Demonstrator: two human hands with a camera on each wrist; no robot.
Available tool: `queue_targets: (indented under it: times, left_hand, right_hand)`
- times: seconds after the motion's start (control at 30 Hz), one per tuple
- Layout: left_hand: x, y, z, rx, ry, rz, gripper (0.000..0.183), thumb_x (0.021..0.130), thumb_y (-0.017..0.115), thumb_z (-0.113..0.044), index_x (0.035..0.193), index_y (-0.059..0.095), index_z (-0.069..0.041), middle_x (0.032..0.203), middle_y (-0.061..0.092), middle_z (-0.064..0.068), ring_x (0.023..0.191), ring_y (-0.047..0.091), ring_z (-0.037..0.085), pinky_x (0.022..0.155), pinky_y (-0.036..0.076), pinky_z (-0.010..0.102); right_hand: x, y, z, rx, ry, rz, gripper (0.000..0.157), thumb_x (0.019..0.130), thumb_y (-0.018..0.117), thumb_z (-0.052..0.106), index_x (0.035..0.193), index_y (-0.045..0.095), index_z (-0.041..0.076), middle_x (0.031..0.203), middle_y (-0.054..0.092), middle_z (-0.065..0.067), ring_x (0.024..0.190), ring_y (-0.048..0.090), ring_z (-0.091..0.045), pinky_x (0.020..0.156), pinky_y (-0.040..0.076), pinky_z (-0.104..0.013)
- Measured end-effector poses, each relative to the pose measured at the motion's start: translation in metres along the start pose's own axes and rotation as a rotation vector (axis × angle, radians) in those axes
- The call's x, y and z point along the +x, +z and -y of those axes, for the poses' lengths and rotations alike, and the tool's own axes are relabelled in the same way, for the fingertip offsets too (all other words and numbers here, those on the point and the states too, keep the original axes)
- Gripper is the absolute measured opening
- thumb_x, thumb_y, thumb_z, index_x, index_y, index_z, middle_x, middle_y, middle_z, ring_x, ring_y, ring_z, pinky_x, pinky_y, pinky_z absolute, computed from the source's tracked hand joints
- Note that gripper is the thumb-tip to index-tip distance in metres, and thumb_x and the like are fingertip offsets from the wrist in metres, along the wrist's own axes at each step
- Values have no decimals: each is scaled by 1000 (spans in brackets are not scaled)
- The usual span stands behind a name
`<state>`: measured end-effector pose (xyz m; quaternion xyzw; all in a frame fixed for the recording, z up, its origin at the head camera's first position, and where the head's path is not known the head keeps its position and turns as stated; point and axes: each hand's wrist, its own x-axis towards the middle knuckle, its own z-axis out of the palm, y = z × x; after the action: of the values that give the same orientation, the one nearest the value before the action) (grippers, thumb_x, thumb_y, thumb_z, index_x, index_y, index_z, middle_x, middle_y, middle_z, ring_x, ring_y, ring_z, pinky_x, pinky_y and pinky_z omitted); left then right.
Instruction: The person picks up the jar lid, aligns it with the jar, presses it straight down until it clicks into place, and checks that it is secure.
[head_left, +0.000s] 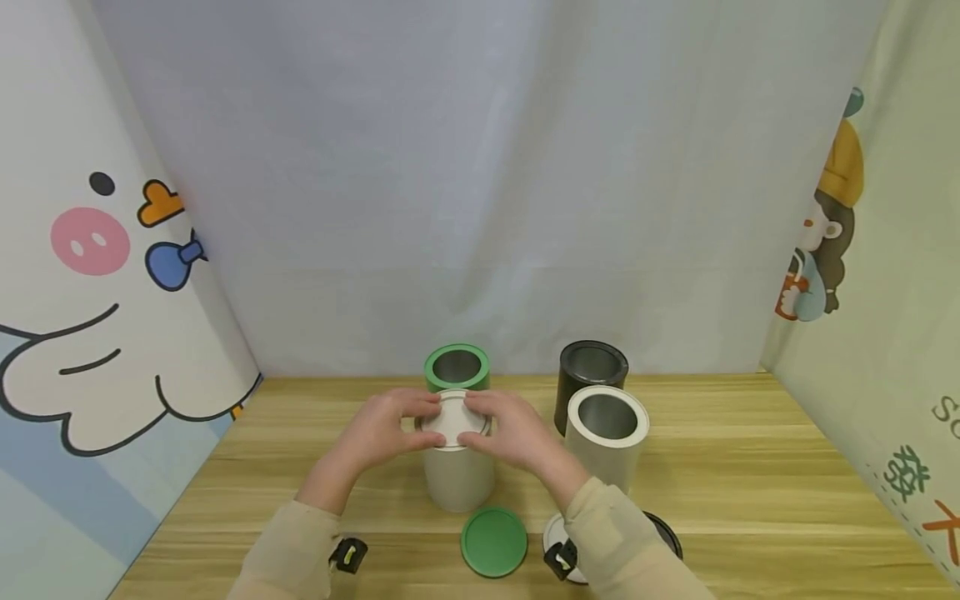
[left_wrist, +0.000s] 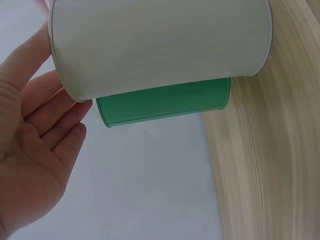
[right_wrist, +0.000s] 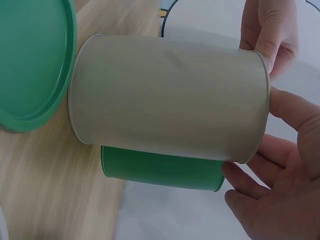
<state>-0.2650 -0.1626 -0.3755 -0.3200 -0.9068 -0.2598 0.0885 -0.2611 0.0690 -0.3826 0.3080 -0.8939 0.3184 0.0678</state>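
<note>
A white can [head_left: 460, 483] stands upright on the table, with a white lid [head_left: 452, 418] over its top. My left hand [head_left: 386, 429] holds the lid's left edge, thumb at the front and fingers farther back. On the opposite edge my right hand [head_left: 517, 429] grips the lid in the same way. Both hands meet the top rim of the can [right_wrist: 170, 95] in the right wrist view. How firmly the lid sits is hidden by the fingers. Behind this can is an uncovered green can [head_left: 457, 379], its lower part hidden.
To the right stand an uncovered white can [head_left: 607, 450] and, behind it, an uncovered black can [head_left: 592, 375]. Near the front lie a green lid [head_left: 494, 542], a second white lid [head_left: 553, 533] and a black lid [head_left: 667, 533], the latter two partly under my right forearm. Fabric walls [head_left: 487, 167] enclose the table.
</note>
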Motion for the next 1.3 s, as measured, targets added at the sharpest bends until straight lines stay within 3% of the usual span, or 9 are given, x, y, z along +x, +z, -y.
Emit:
queue_targets:
  times: [0.3,0.43,0.73,0.93,1.3]
  left_hand:
    - [-4,2,1,-10,15,-21,45,83,81,-28,117,72,1,125,66,14,117,60,34,99,49,49]
    - [-4,5,3,26,72,-44,44,86,79,-27,118,70,2,125,66,16,117,60,35,98,49,50]
    - [-12,11,-3,66,190,-172,49,84,81,-21,123,66,4,120,68,16,111,62,33,93,53,48]
    - [-20,12,-12,54,191,-217,51,80,84,-22,121,67,2,118,68,15,110,62,32,93,52,48]
    - [-37,11,-19,42,186,-221,61,77,86,-21,129,62,0,121,65,12,114,58,31,96,50,50]
  right_hand:
    - [-7,6,-3,24,-33,-57,52,90,74,24,132,60,-4,139,57,-15,129,49,-38,109,36,-54]
    - [-9,8,-4,4,-71,-113,51,89,75,22,131,61,-4,139,56,-15,129,49,-39,108,37,-54]
    - [-24,8,-8,33,-144,-236,48,84,79,12,127,64,-4,131,62,-16,124,52,-39,104,41,-55]
    - [-37,6,-11,27,-169,-242,49,83,79,11,127,64,-3,130,63,-17,124,52,-39,104,42,-55]
    - [-64,-1,-13,27,-199,-217,55,82,82,15,131,62,1,133,62,-11,127,51,-36,103,43,-55]
